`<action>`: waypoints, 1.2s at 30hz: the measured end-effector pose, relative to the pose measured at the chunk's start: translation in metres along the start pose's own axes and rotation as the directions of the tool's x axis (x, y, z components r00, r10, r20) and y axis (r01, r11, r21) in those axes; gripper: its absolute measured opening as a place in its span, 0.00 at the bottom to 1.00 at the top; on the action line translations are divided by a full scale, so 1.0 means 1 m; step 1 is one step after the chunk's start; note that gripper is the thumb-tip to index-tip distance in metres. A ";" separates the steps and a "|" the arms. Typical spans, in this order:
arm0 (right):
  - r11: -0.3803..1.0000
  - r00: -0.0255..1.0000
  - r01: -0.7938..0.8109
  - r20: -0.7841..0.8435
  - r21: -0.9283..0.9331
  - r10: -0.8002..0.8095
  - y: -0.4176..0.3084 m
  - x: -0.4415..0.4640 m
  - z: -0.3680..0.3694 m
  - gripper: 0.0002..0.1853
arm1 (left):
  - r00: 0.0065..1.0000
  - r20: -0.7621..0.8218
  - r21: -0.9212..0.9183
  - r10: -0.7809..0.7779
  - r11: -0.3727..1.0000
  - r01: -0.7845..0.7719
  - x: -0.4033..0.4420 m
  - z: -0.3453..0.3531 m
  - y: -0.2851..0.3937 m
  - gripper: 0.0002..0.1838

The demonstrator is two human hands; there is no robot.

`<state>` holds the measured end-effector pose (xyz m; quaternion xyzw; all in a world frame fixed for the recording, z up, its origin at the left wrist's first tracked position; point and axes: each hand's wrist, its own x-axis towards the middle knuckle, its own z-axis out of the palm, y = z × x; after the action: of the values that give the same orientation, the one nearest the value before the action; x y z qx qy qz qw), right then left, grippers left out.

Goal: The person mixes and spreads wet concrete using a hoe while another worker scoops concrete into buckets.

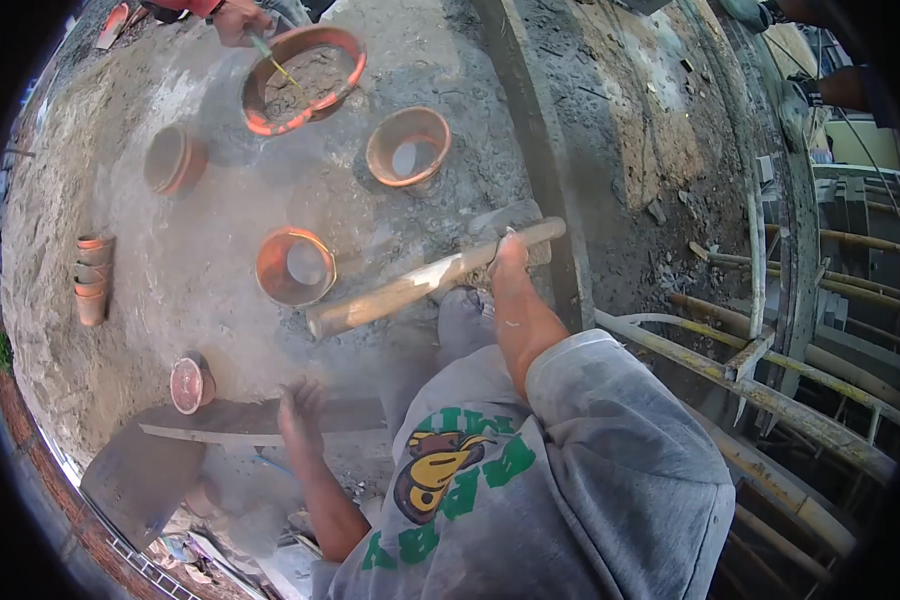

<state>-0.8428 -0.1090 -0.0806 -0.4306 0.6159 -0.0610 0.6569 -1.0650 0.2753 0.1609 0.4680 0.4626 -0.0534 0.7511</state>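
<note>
My right hand [510, 256] is closed around a thick, pale wooden pole [400, 298], near its far-right end. The pole lies slanted above the dusty concrete floor, across the front of my foot. To the left, my left hand [301, 408] is held out with its fingers apart and nothing in it, close to the edge of a grey board [240, 415]. An orange bucket [273, 272] stands just beyond the pole's left end. Another orange bucket [375, 160] sits farther off. Haze blurs some detail around my left hand.
Another person's hand [238, 20] grips the handle of a bucket of mortar [354, 62] at the top. A dusty bucket [182, 165], a stack of buckets [92, 285] and a small tub [190, 385] stand left. Metal scaffolding [800, 415] is on the right, beside a concrete ledge [540, 140].
</note>
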 end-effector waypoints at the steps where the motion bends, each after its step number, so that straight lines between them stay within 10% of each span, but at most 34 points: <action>1: 0.998 1.000 0.014 -0.005 -0.068 -0.014 -0.016 -0.046 0.014 0.25 | 0.998 0.036 -0.014 0.060 0.998 -0.060 0.003 0.004 0.007 0.28; 3: 0.951 0.993 0.114 0.012 -0.289 -0.116 -0.004 -0.072 0.033 0.26 | 0.977 0.095 -0.050 0.193 0.981 -0.189 0.008 0.004 0.025 0.33; 6: 0.657 0.926 0.339 0.117 -0.674 -0.358 0.033 -0.081 0.057 0.23 | 0.920 0.351 0.543 0.172 0.763 -0.350 -0.016 0.032 0.057 0.38; 12: 0.862 0.967 0.234 0.196 -0.449 -0.161 0.082 -0.113 0.040 0.28 | 0.902 0.300 0.939 -0.311 0.265 -0.220 -0.042 0.026 0.039 0.35; 14: 0.698 0.949 0.310 0.256 -0.645 -0.185 0.082 -0.116 0.022 0.26 | 0.838 0.280 0.954 -0.468 0.231 -0.189 -0.046 0.020 0.025 0.30; 23: 0.816 0.975 0.090 0.219 -0.571 0.046 0.081 -0.070 -0.050 0.15 | 0.656 0.479 0.799 -0.584 0.599 -0.049 -0.026 -0.014 -0.076 0.23; 29: 0.814 0.989 0.099 0.147 -0.573 -0.016 0.036 -0.023 -0.042 0.09 | 0.658 0.531 0.841 -0.534 0.425 -0.335 0.024 0.021 -0.157 0.26; 36: 0.782 0.956 0.204 0.293 -0.589 -0.029 -0.015 0.125 0.019 0.07 | 0.788 0.456 0.874 -0.414 0.375 -0.308 0.087 0.144 -0.276 0.31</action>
<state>-0.7910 -0.1853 -0.1676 -0.6618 0.4795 0.1599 0.5536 -1.0648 0.0443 -0.0654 0.7430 0.0964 -0.4764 0.4601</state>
